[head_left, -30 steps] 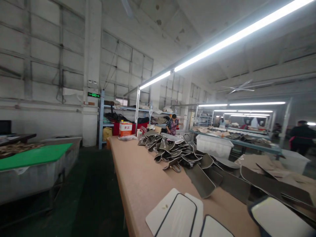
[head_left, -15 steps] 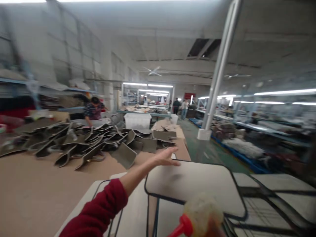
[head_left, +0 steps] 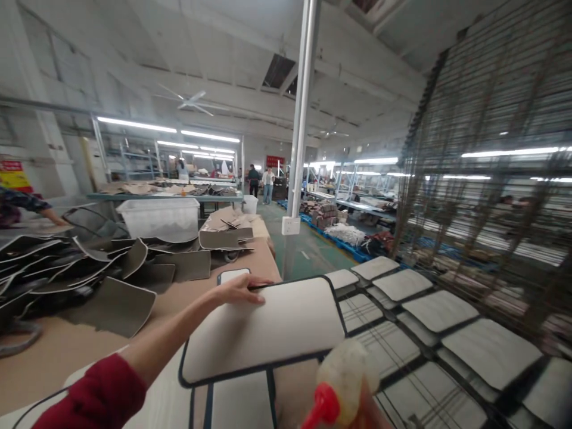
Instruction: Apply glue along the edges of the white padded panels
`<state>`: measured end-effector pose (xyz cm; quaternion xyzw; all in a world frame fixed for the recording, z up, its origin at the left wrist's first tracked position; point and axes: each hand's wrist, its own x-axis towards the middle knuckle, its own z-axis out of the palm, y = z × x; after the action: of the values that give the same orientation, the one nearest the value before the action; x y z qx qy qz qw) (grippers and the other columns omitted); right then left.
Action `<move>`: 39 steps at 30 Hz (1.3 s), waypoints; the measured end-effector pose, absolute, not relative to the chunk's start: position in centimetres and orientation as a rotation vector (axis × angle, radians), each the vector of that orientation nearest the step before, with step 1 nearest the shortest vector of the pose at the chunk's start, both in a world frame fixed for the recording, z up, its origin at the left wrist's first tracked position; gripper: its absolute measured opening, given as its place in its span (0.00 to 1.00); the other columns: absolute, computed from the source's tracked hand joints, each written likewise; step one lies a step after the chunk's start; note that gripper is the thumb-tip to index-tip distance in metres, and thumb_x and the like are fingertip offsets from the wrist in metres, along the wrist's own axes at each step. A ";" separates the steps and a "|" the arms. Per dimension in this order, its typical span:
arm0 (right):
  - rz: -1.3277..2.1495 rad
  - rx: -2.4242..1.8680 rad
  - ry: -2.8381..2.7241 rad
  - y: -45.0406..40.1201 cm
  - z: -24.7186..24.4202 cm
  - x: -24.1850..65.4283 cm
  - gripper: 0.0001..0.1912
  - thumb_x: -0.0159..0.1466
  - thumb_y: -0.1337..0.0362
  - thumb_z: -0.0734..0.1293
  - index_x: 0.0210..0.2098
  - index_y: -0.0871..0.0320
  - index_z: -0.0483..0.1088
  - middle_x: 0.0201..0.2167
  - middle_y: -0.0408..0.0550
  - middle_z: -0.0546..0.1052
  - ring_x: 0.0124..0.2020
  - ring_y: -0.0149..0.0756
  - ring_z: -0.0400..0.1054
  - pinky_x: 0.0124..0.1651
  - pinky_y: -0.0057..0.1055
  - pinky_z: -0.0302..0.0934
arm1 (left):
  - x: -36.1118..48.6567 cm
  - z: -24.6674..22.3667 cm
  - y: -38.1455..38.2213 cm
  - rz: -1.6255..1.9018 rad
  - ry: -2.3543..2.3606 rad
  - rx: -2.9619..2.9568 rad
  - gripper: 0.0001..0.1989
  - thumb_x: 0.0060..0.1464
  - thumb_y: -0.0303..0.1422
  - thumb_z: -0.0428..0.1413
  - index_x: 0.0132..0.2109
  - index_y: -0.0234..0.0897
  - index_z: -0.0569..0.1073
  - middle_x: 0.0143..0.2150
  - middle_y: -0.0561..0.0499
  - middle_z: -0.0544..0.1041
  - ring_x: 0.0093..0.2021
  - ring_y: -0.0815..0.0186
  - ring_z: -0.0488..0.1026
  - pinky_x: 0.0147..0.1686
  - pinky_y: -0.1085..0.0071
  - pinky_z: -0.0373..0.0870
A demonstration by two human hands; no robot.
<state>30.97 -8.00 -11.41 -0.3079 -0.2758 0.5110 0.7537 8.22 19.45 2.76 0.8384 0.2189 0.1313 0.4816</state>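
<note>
A cream rounded-rectangle mat with dark edging (head_left: 277,328) lies tilted in front of me, over other pale mats. My left hand (head_left: 241,290), in a dark red sleeve, pinches its far edge, with the thumb on the top face and the fingers at the rim. A cloudy yellowish squeeze bottle with a red nozzle (head_left: 346,381) is at the bottom, its nozzle pointing down and left. My right hand (head_left: 369,408) is closed around the bottle, mostly cut off by the frame edge and blurred. Below the held mat lies another pale mat (head_left: 243,399).
Dark grey curved pieces (head_left: 116,304) are heaped on the brown table (head_left: 53,375) at left. To the right, pale mats (head_left: 440,310) lie in rows on a wire rack, beside a tall wire-grid rack (head_left: 491,119). A white bin (head_left: 158,217), a metal post (head_left: 300,119) and several people stand beyond.
The view has turned right, bringing the wire racks in. My left hand, hovering open over the mat before, now has hold of its far edge. The bottle stays in my right hand.
</note>
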 end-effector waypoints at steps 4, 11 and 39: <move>0.831 -0.714 -0.425 -10.5 -7.1 36.5 0.17 0.53 0.47 0.80 0.40 0.44 0.82 0.38 0.46 0.85 0.41 0.43 0.81 0.47 0.37 0.76 | 6.1 3.1 17.1 0.184 0.493 1.919 0.32 0.48 0.48 0.69 0.56 0.35 0.80 0.45 0.51 0.83 0.43 0.62 0.75 0.43 0.74 0.67; 0.451 -0.849 -0.464 -10.6 1.7 39.0 0.39 0.38 0.51 0.85 0.49 0.48 0.79 0.42 0.49 0.84 0.42 0.48 0.80 0.56 0.48 0.72 | 4.1 4.1 14.1 0.008 0.451 1.785 0.29 0.52 0.44 0.69 0.59 0.39 0.79 0.49 0.50 0.84 0.44 0.60 0.79 0.45 0.73 0.71; 0.534 -1.008 -0.695 -14.6 3.9 38.0 0.43 0.29 0.44 0.83 0.45 0.44 0.79 0.39 0.53 0.83 0.37 0.56 0.78 0.49 0.62 0.73 | 1.8 5.8 10.6 -0.086 0.402 1.708 0.29 0.52 0.43 0.68 0.60 0.38 0.79 0.52 0.47 0.84 0.48 0.55 0.81 0.49 0.69 0.75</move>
<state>37.96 -14.55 3.87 -0.4675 -0.3222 0.2477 0.7850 1.76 10.63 5.76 0.7483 0.1761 -0.0378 0.6384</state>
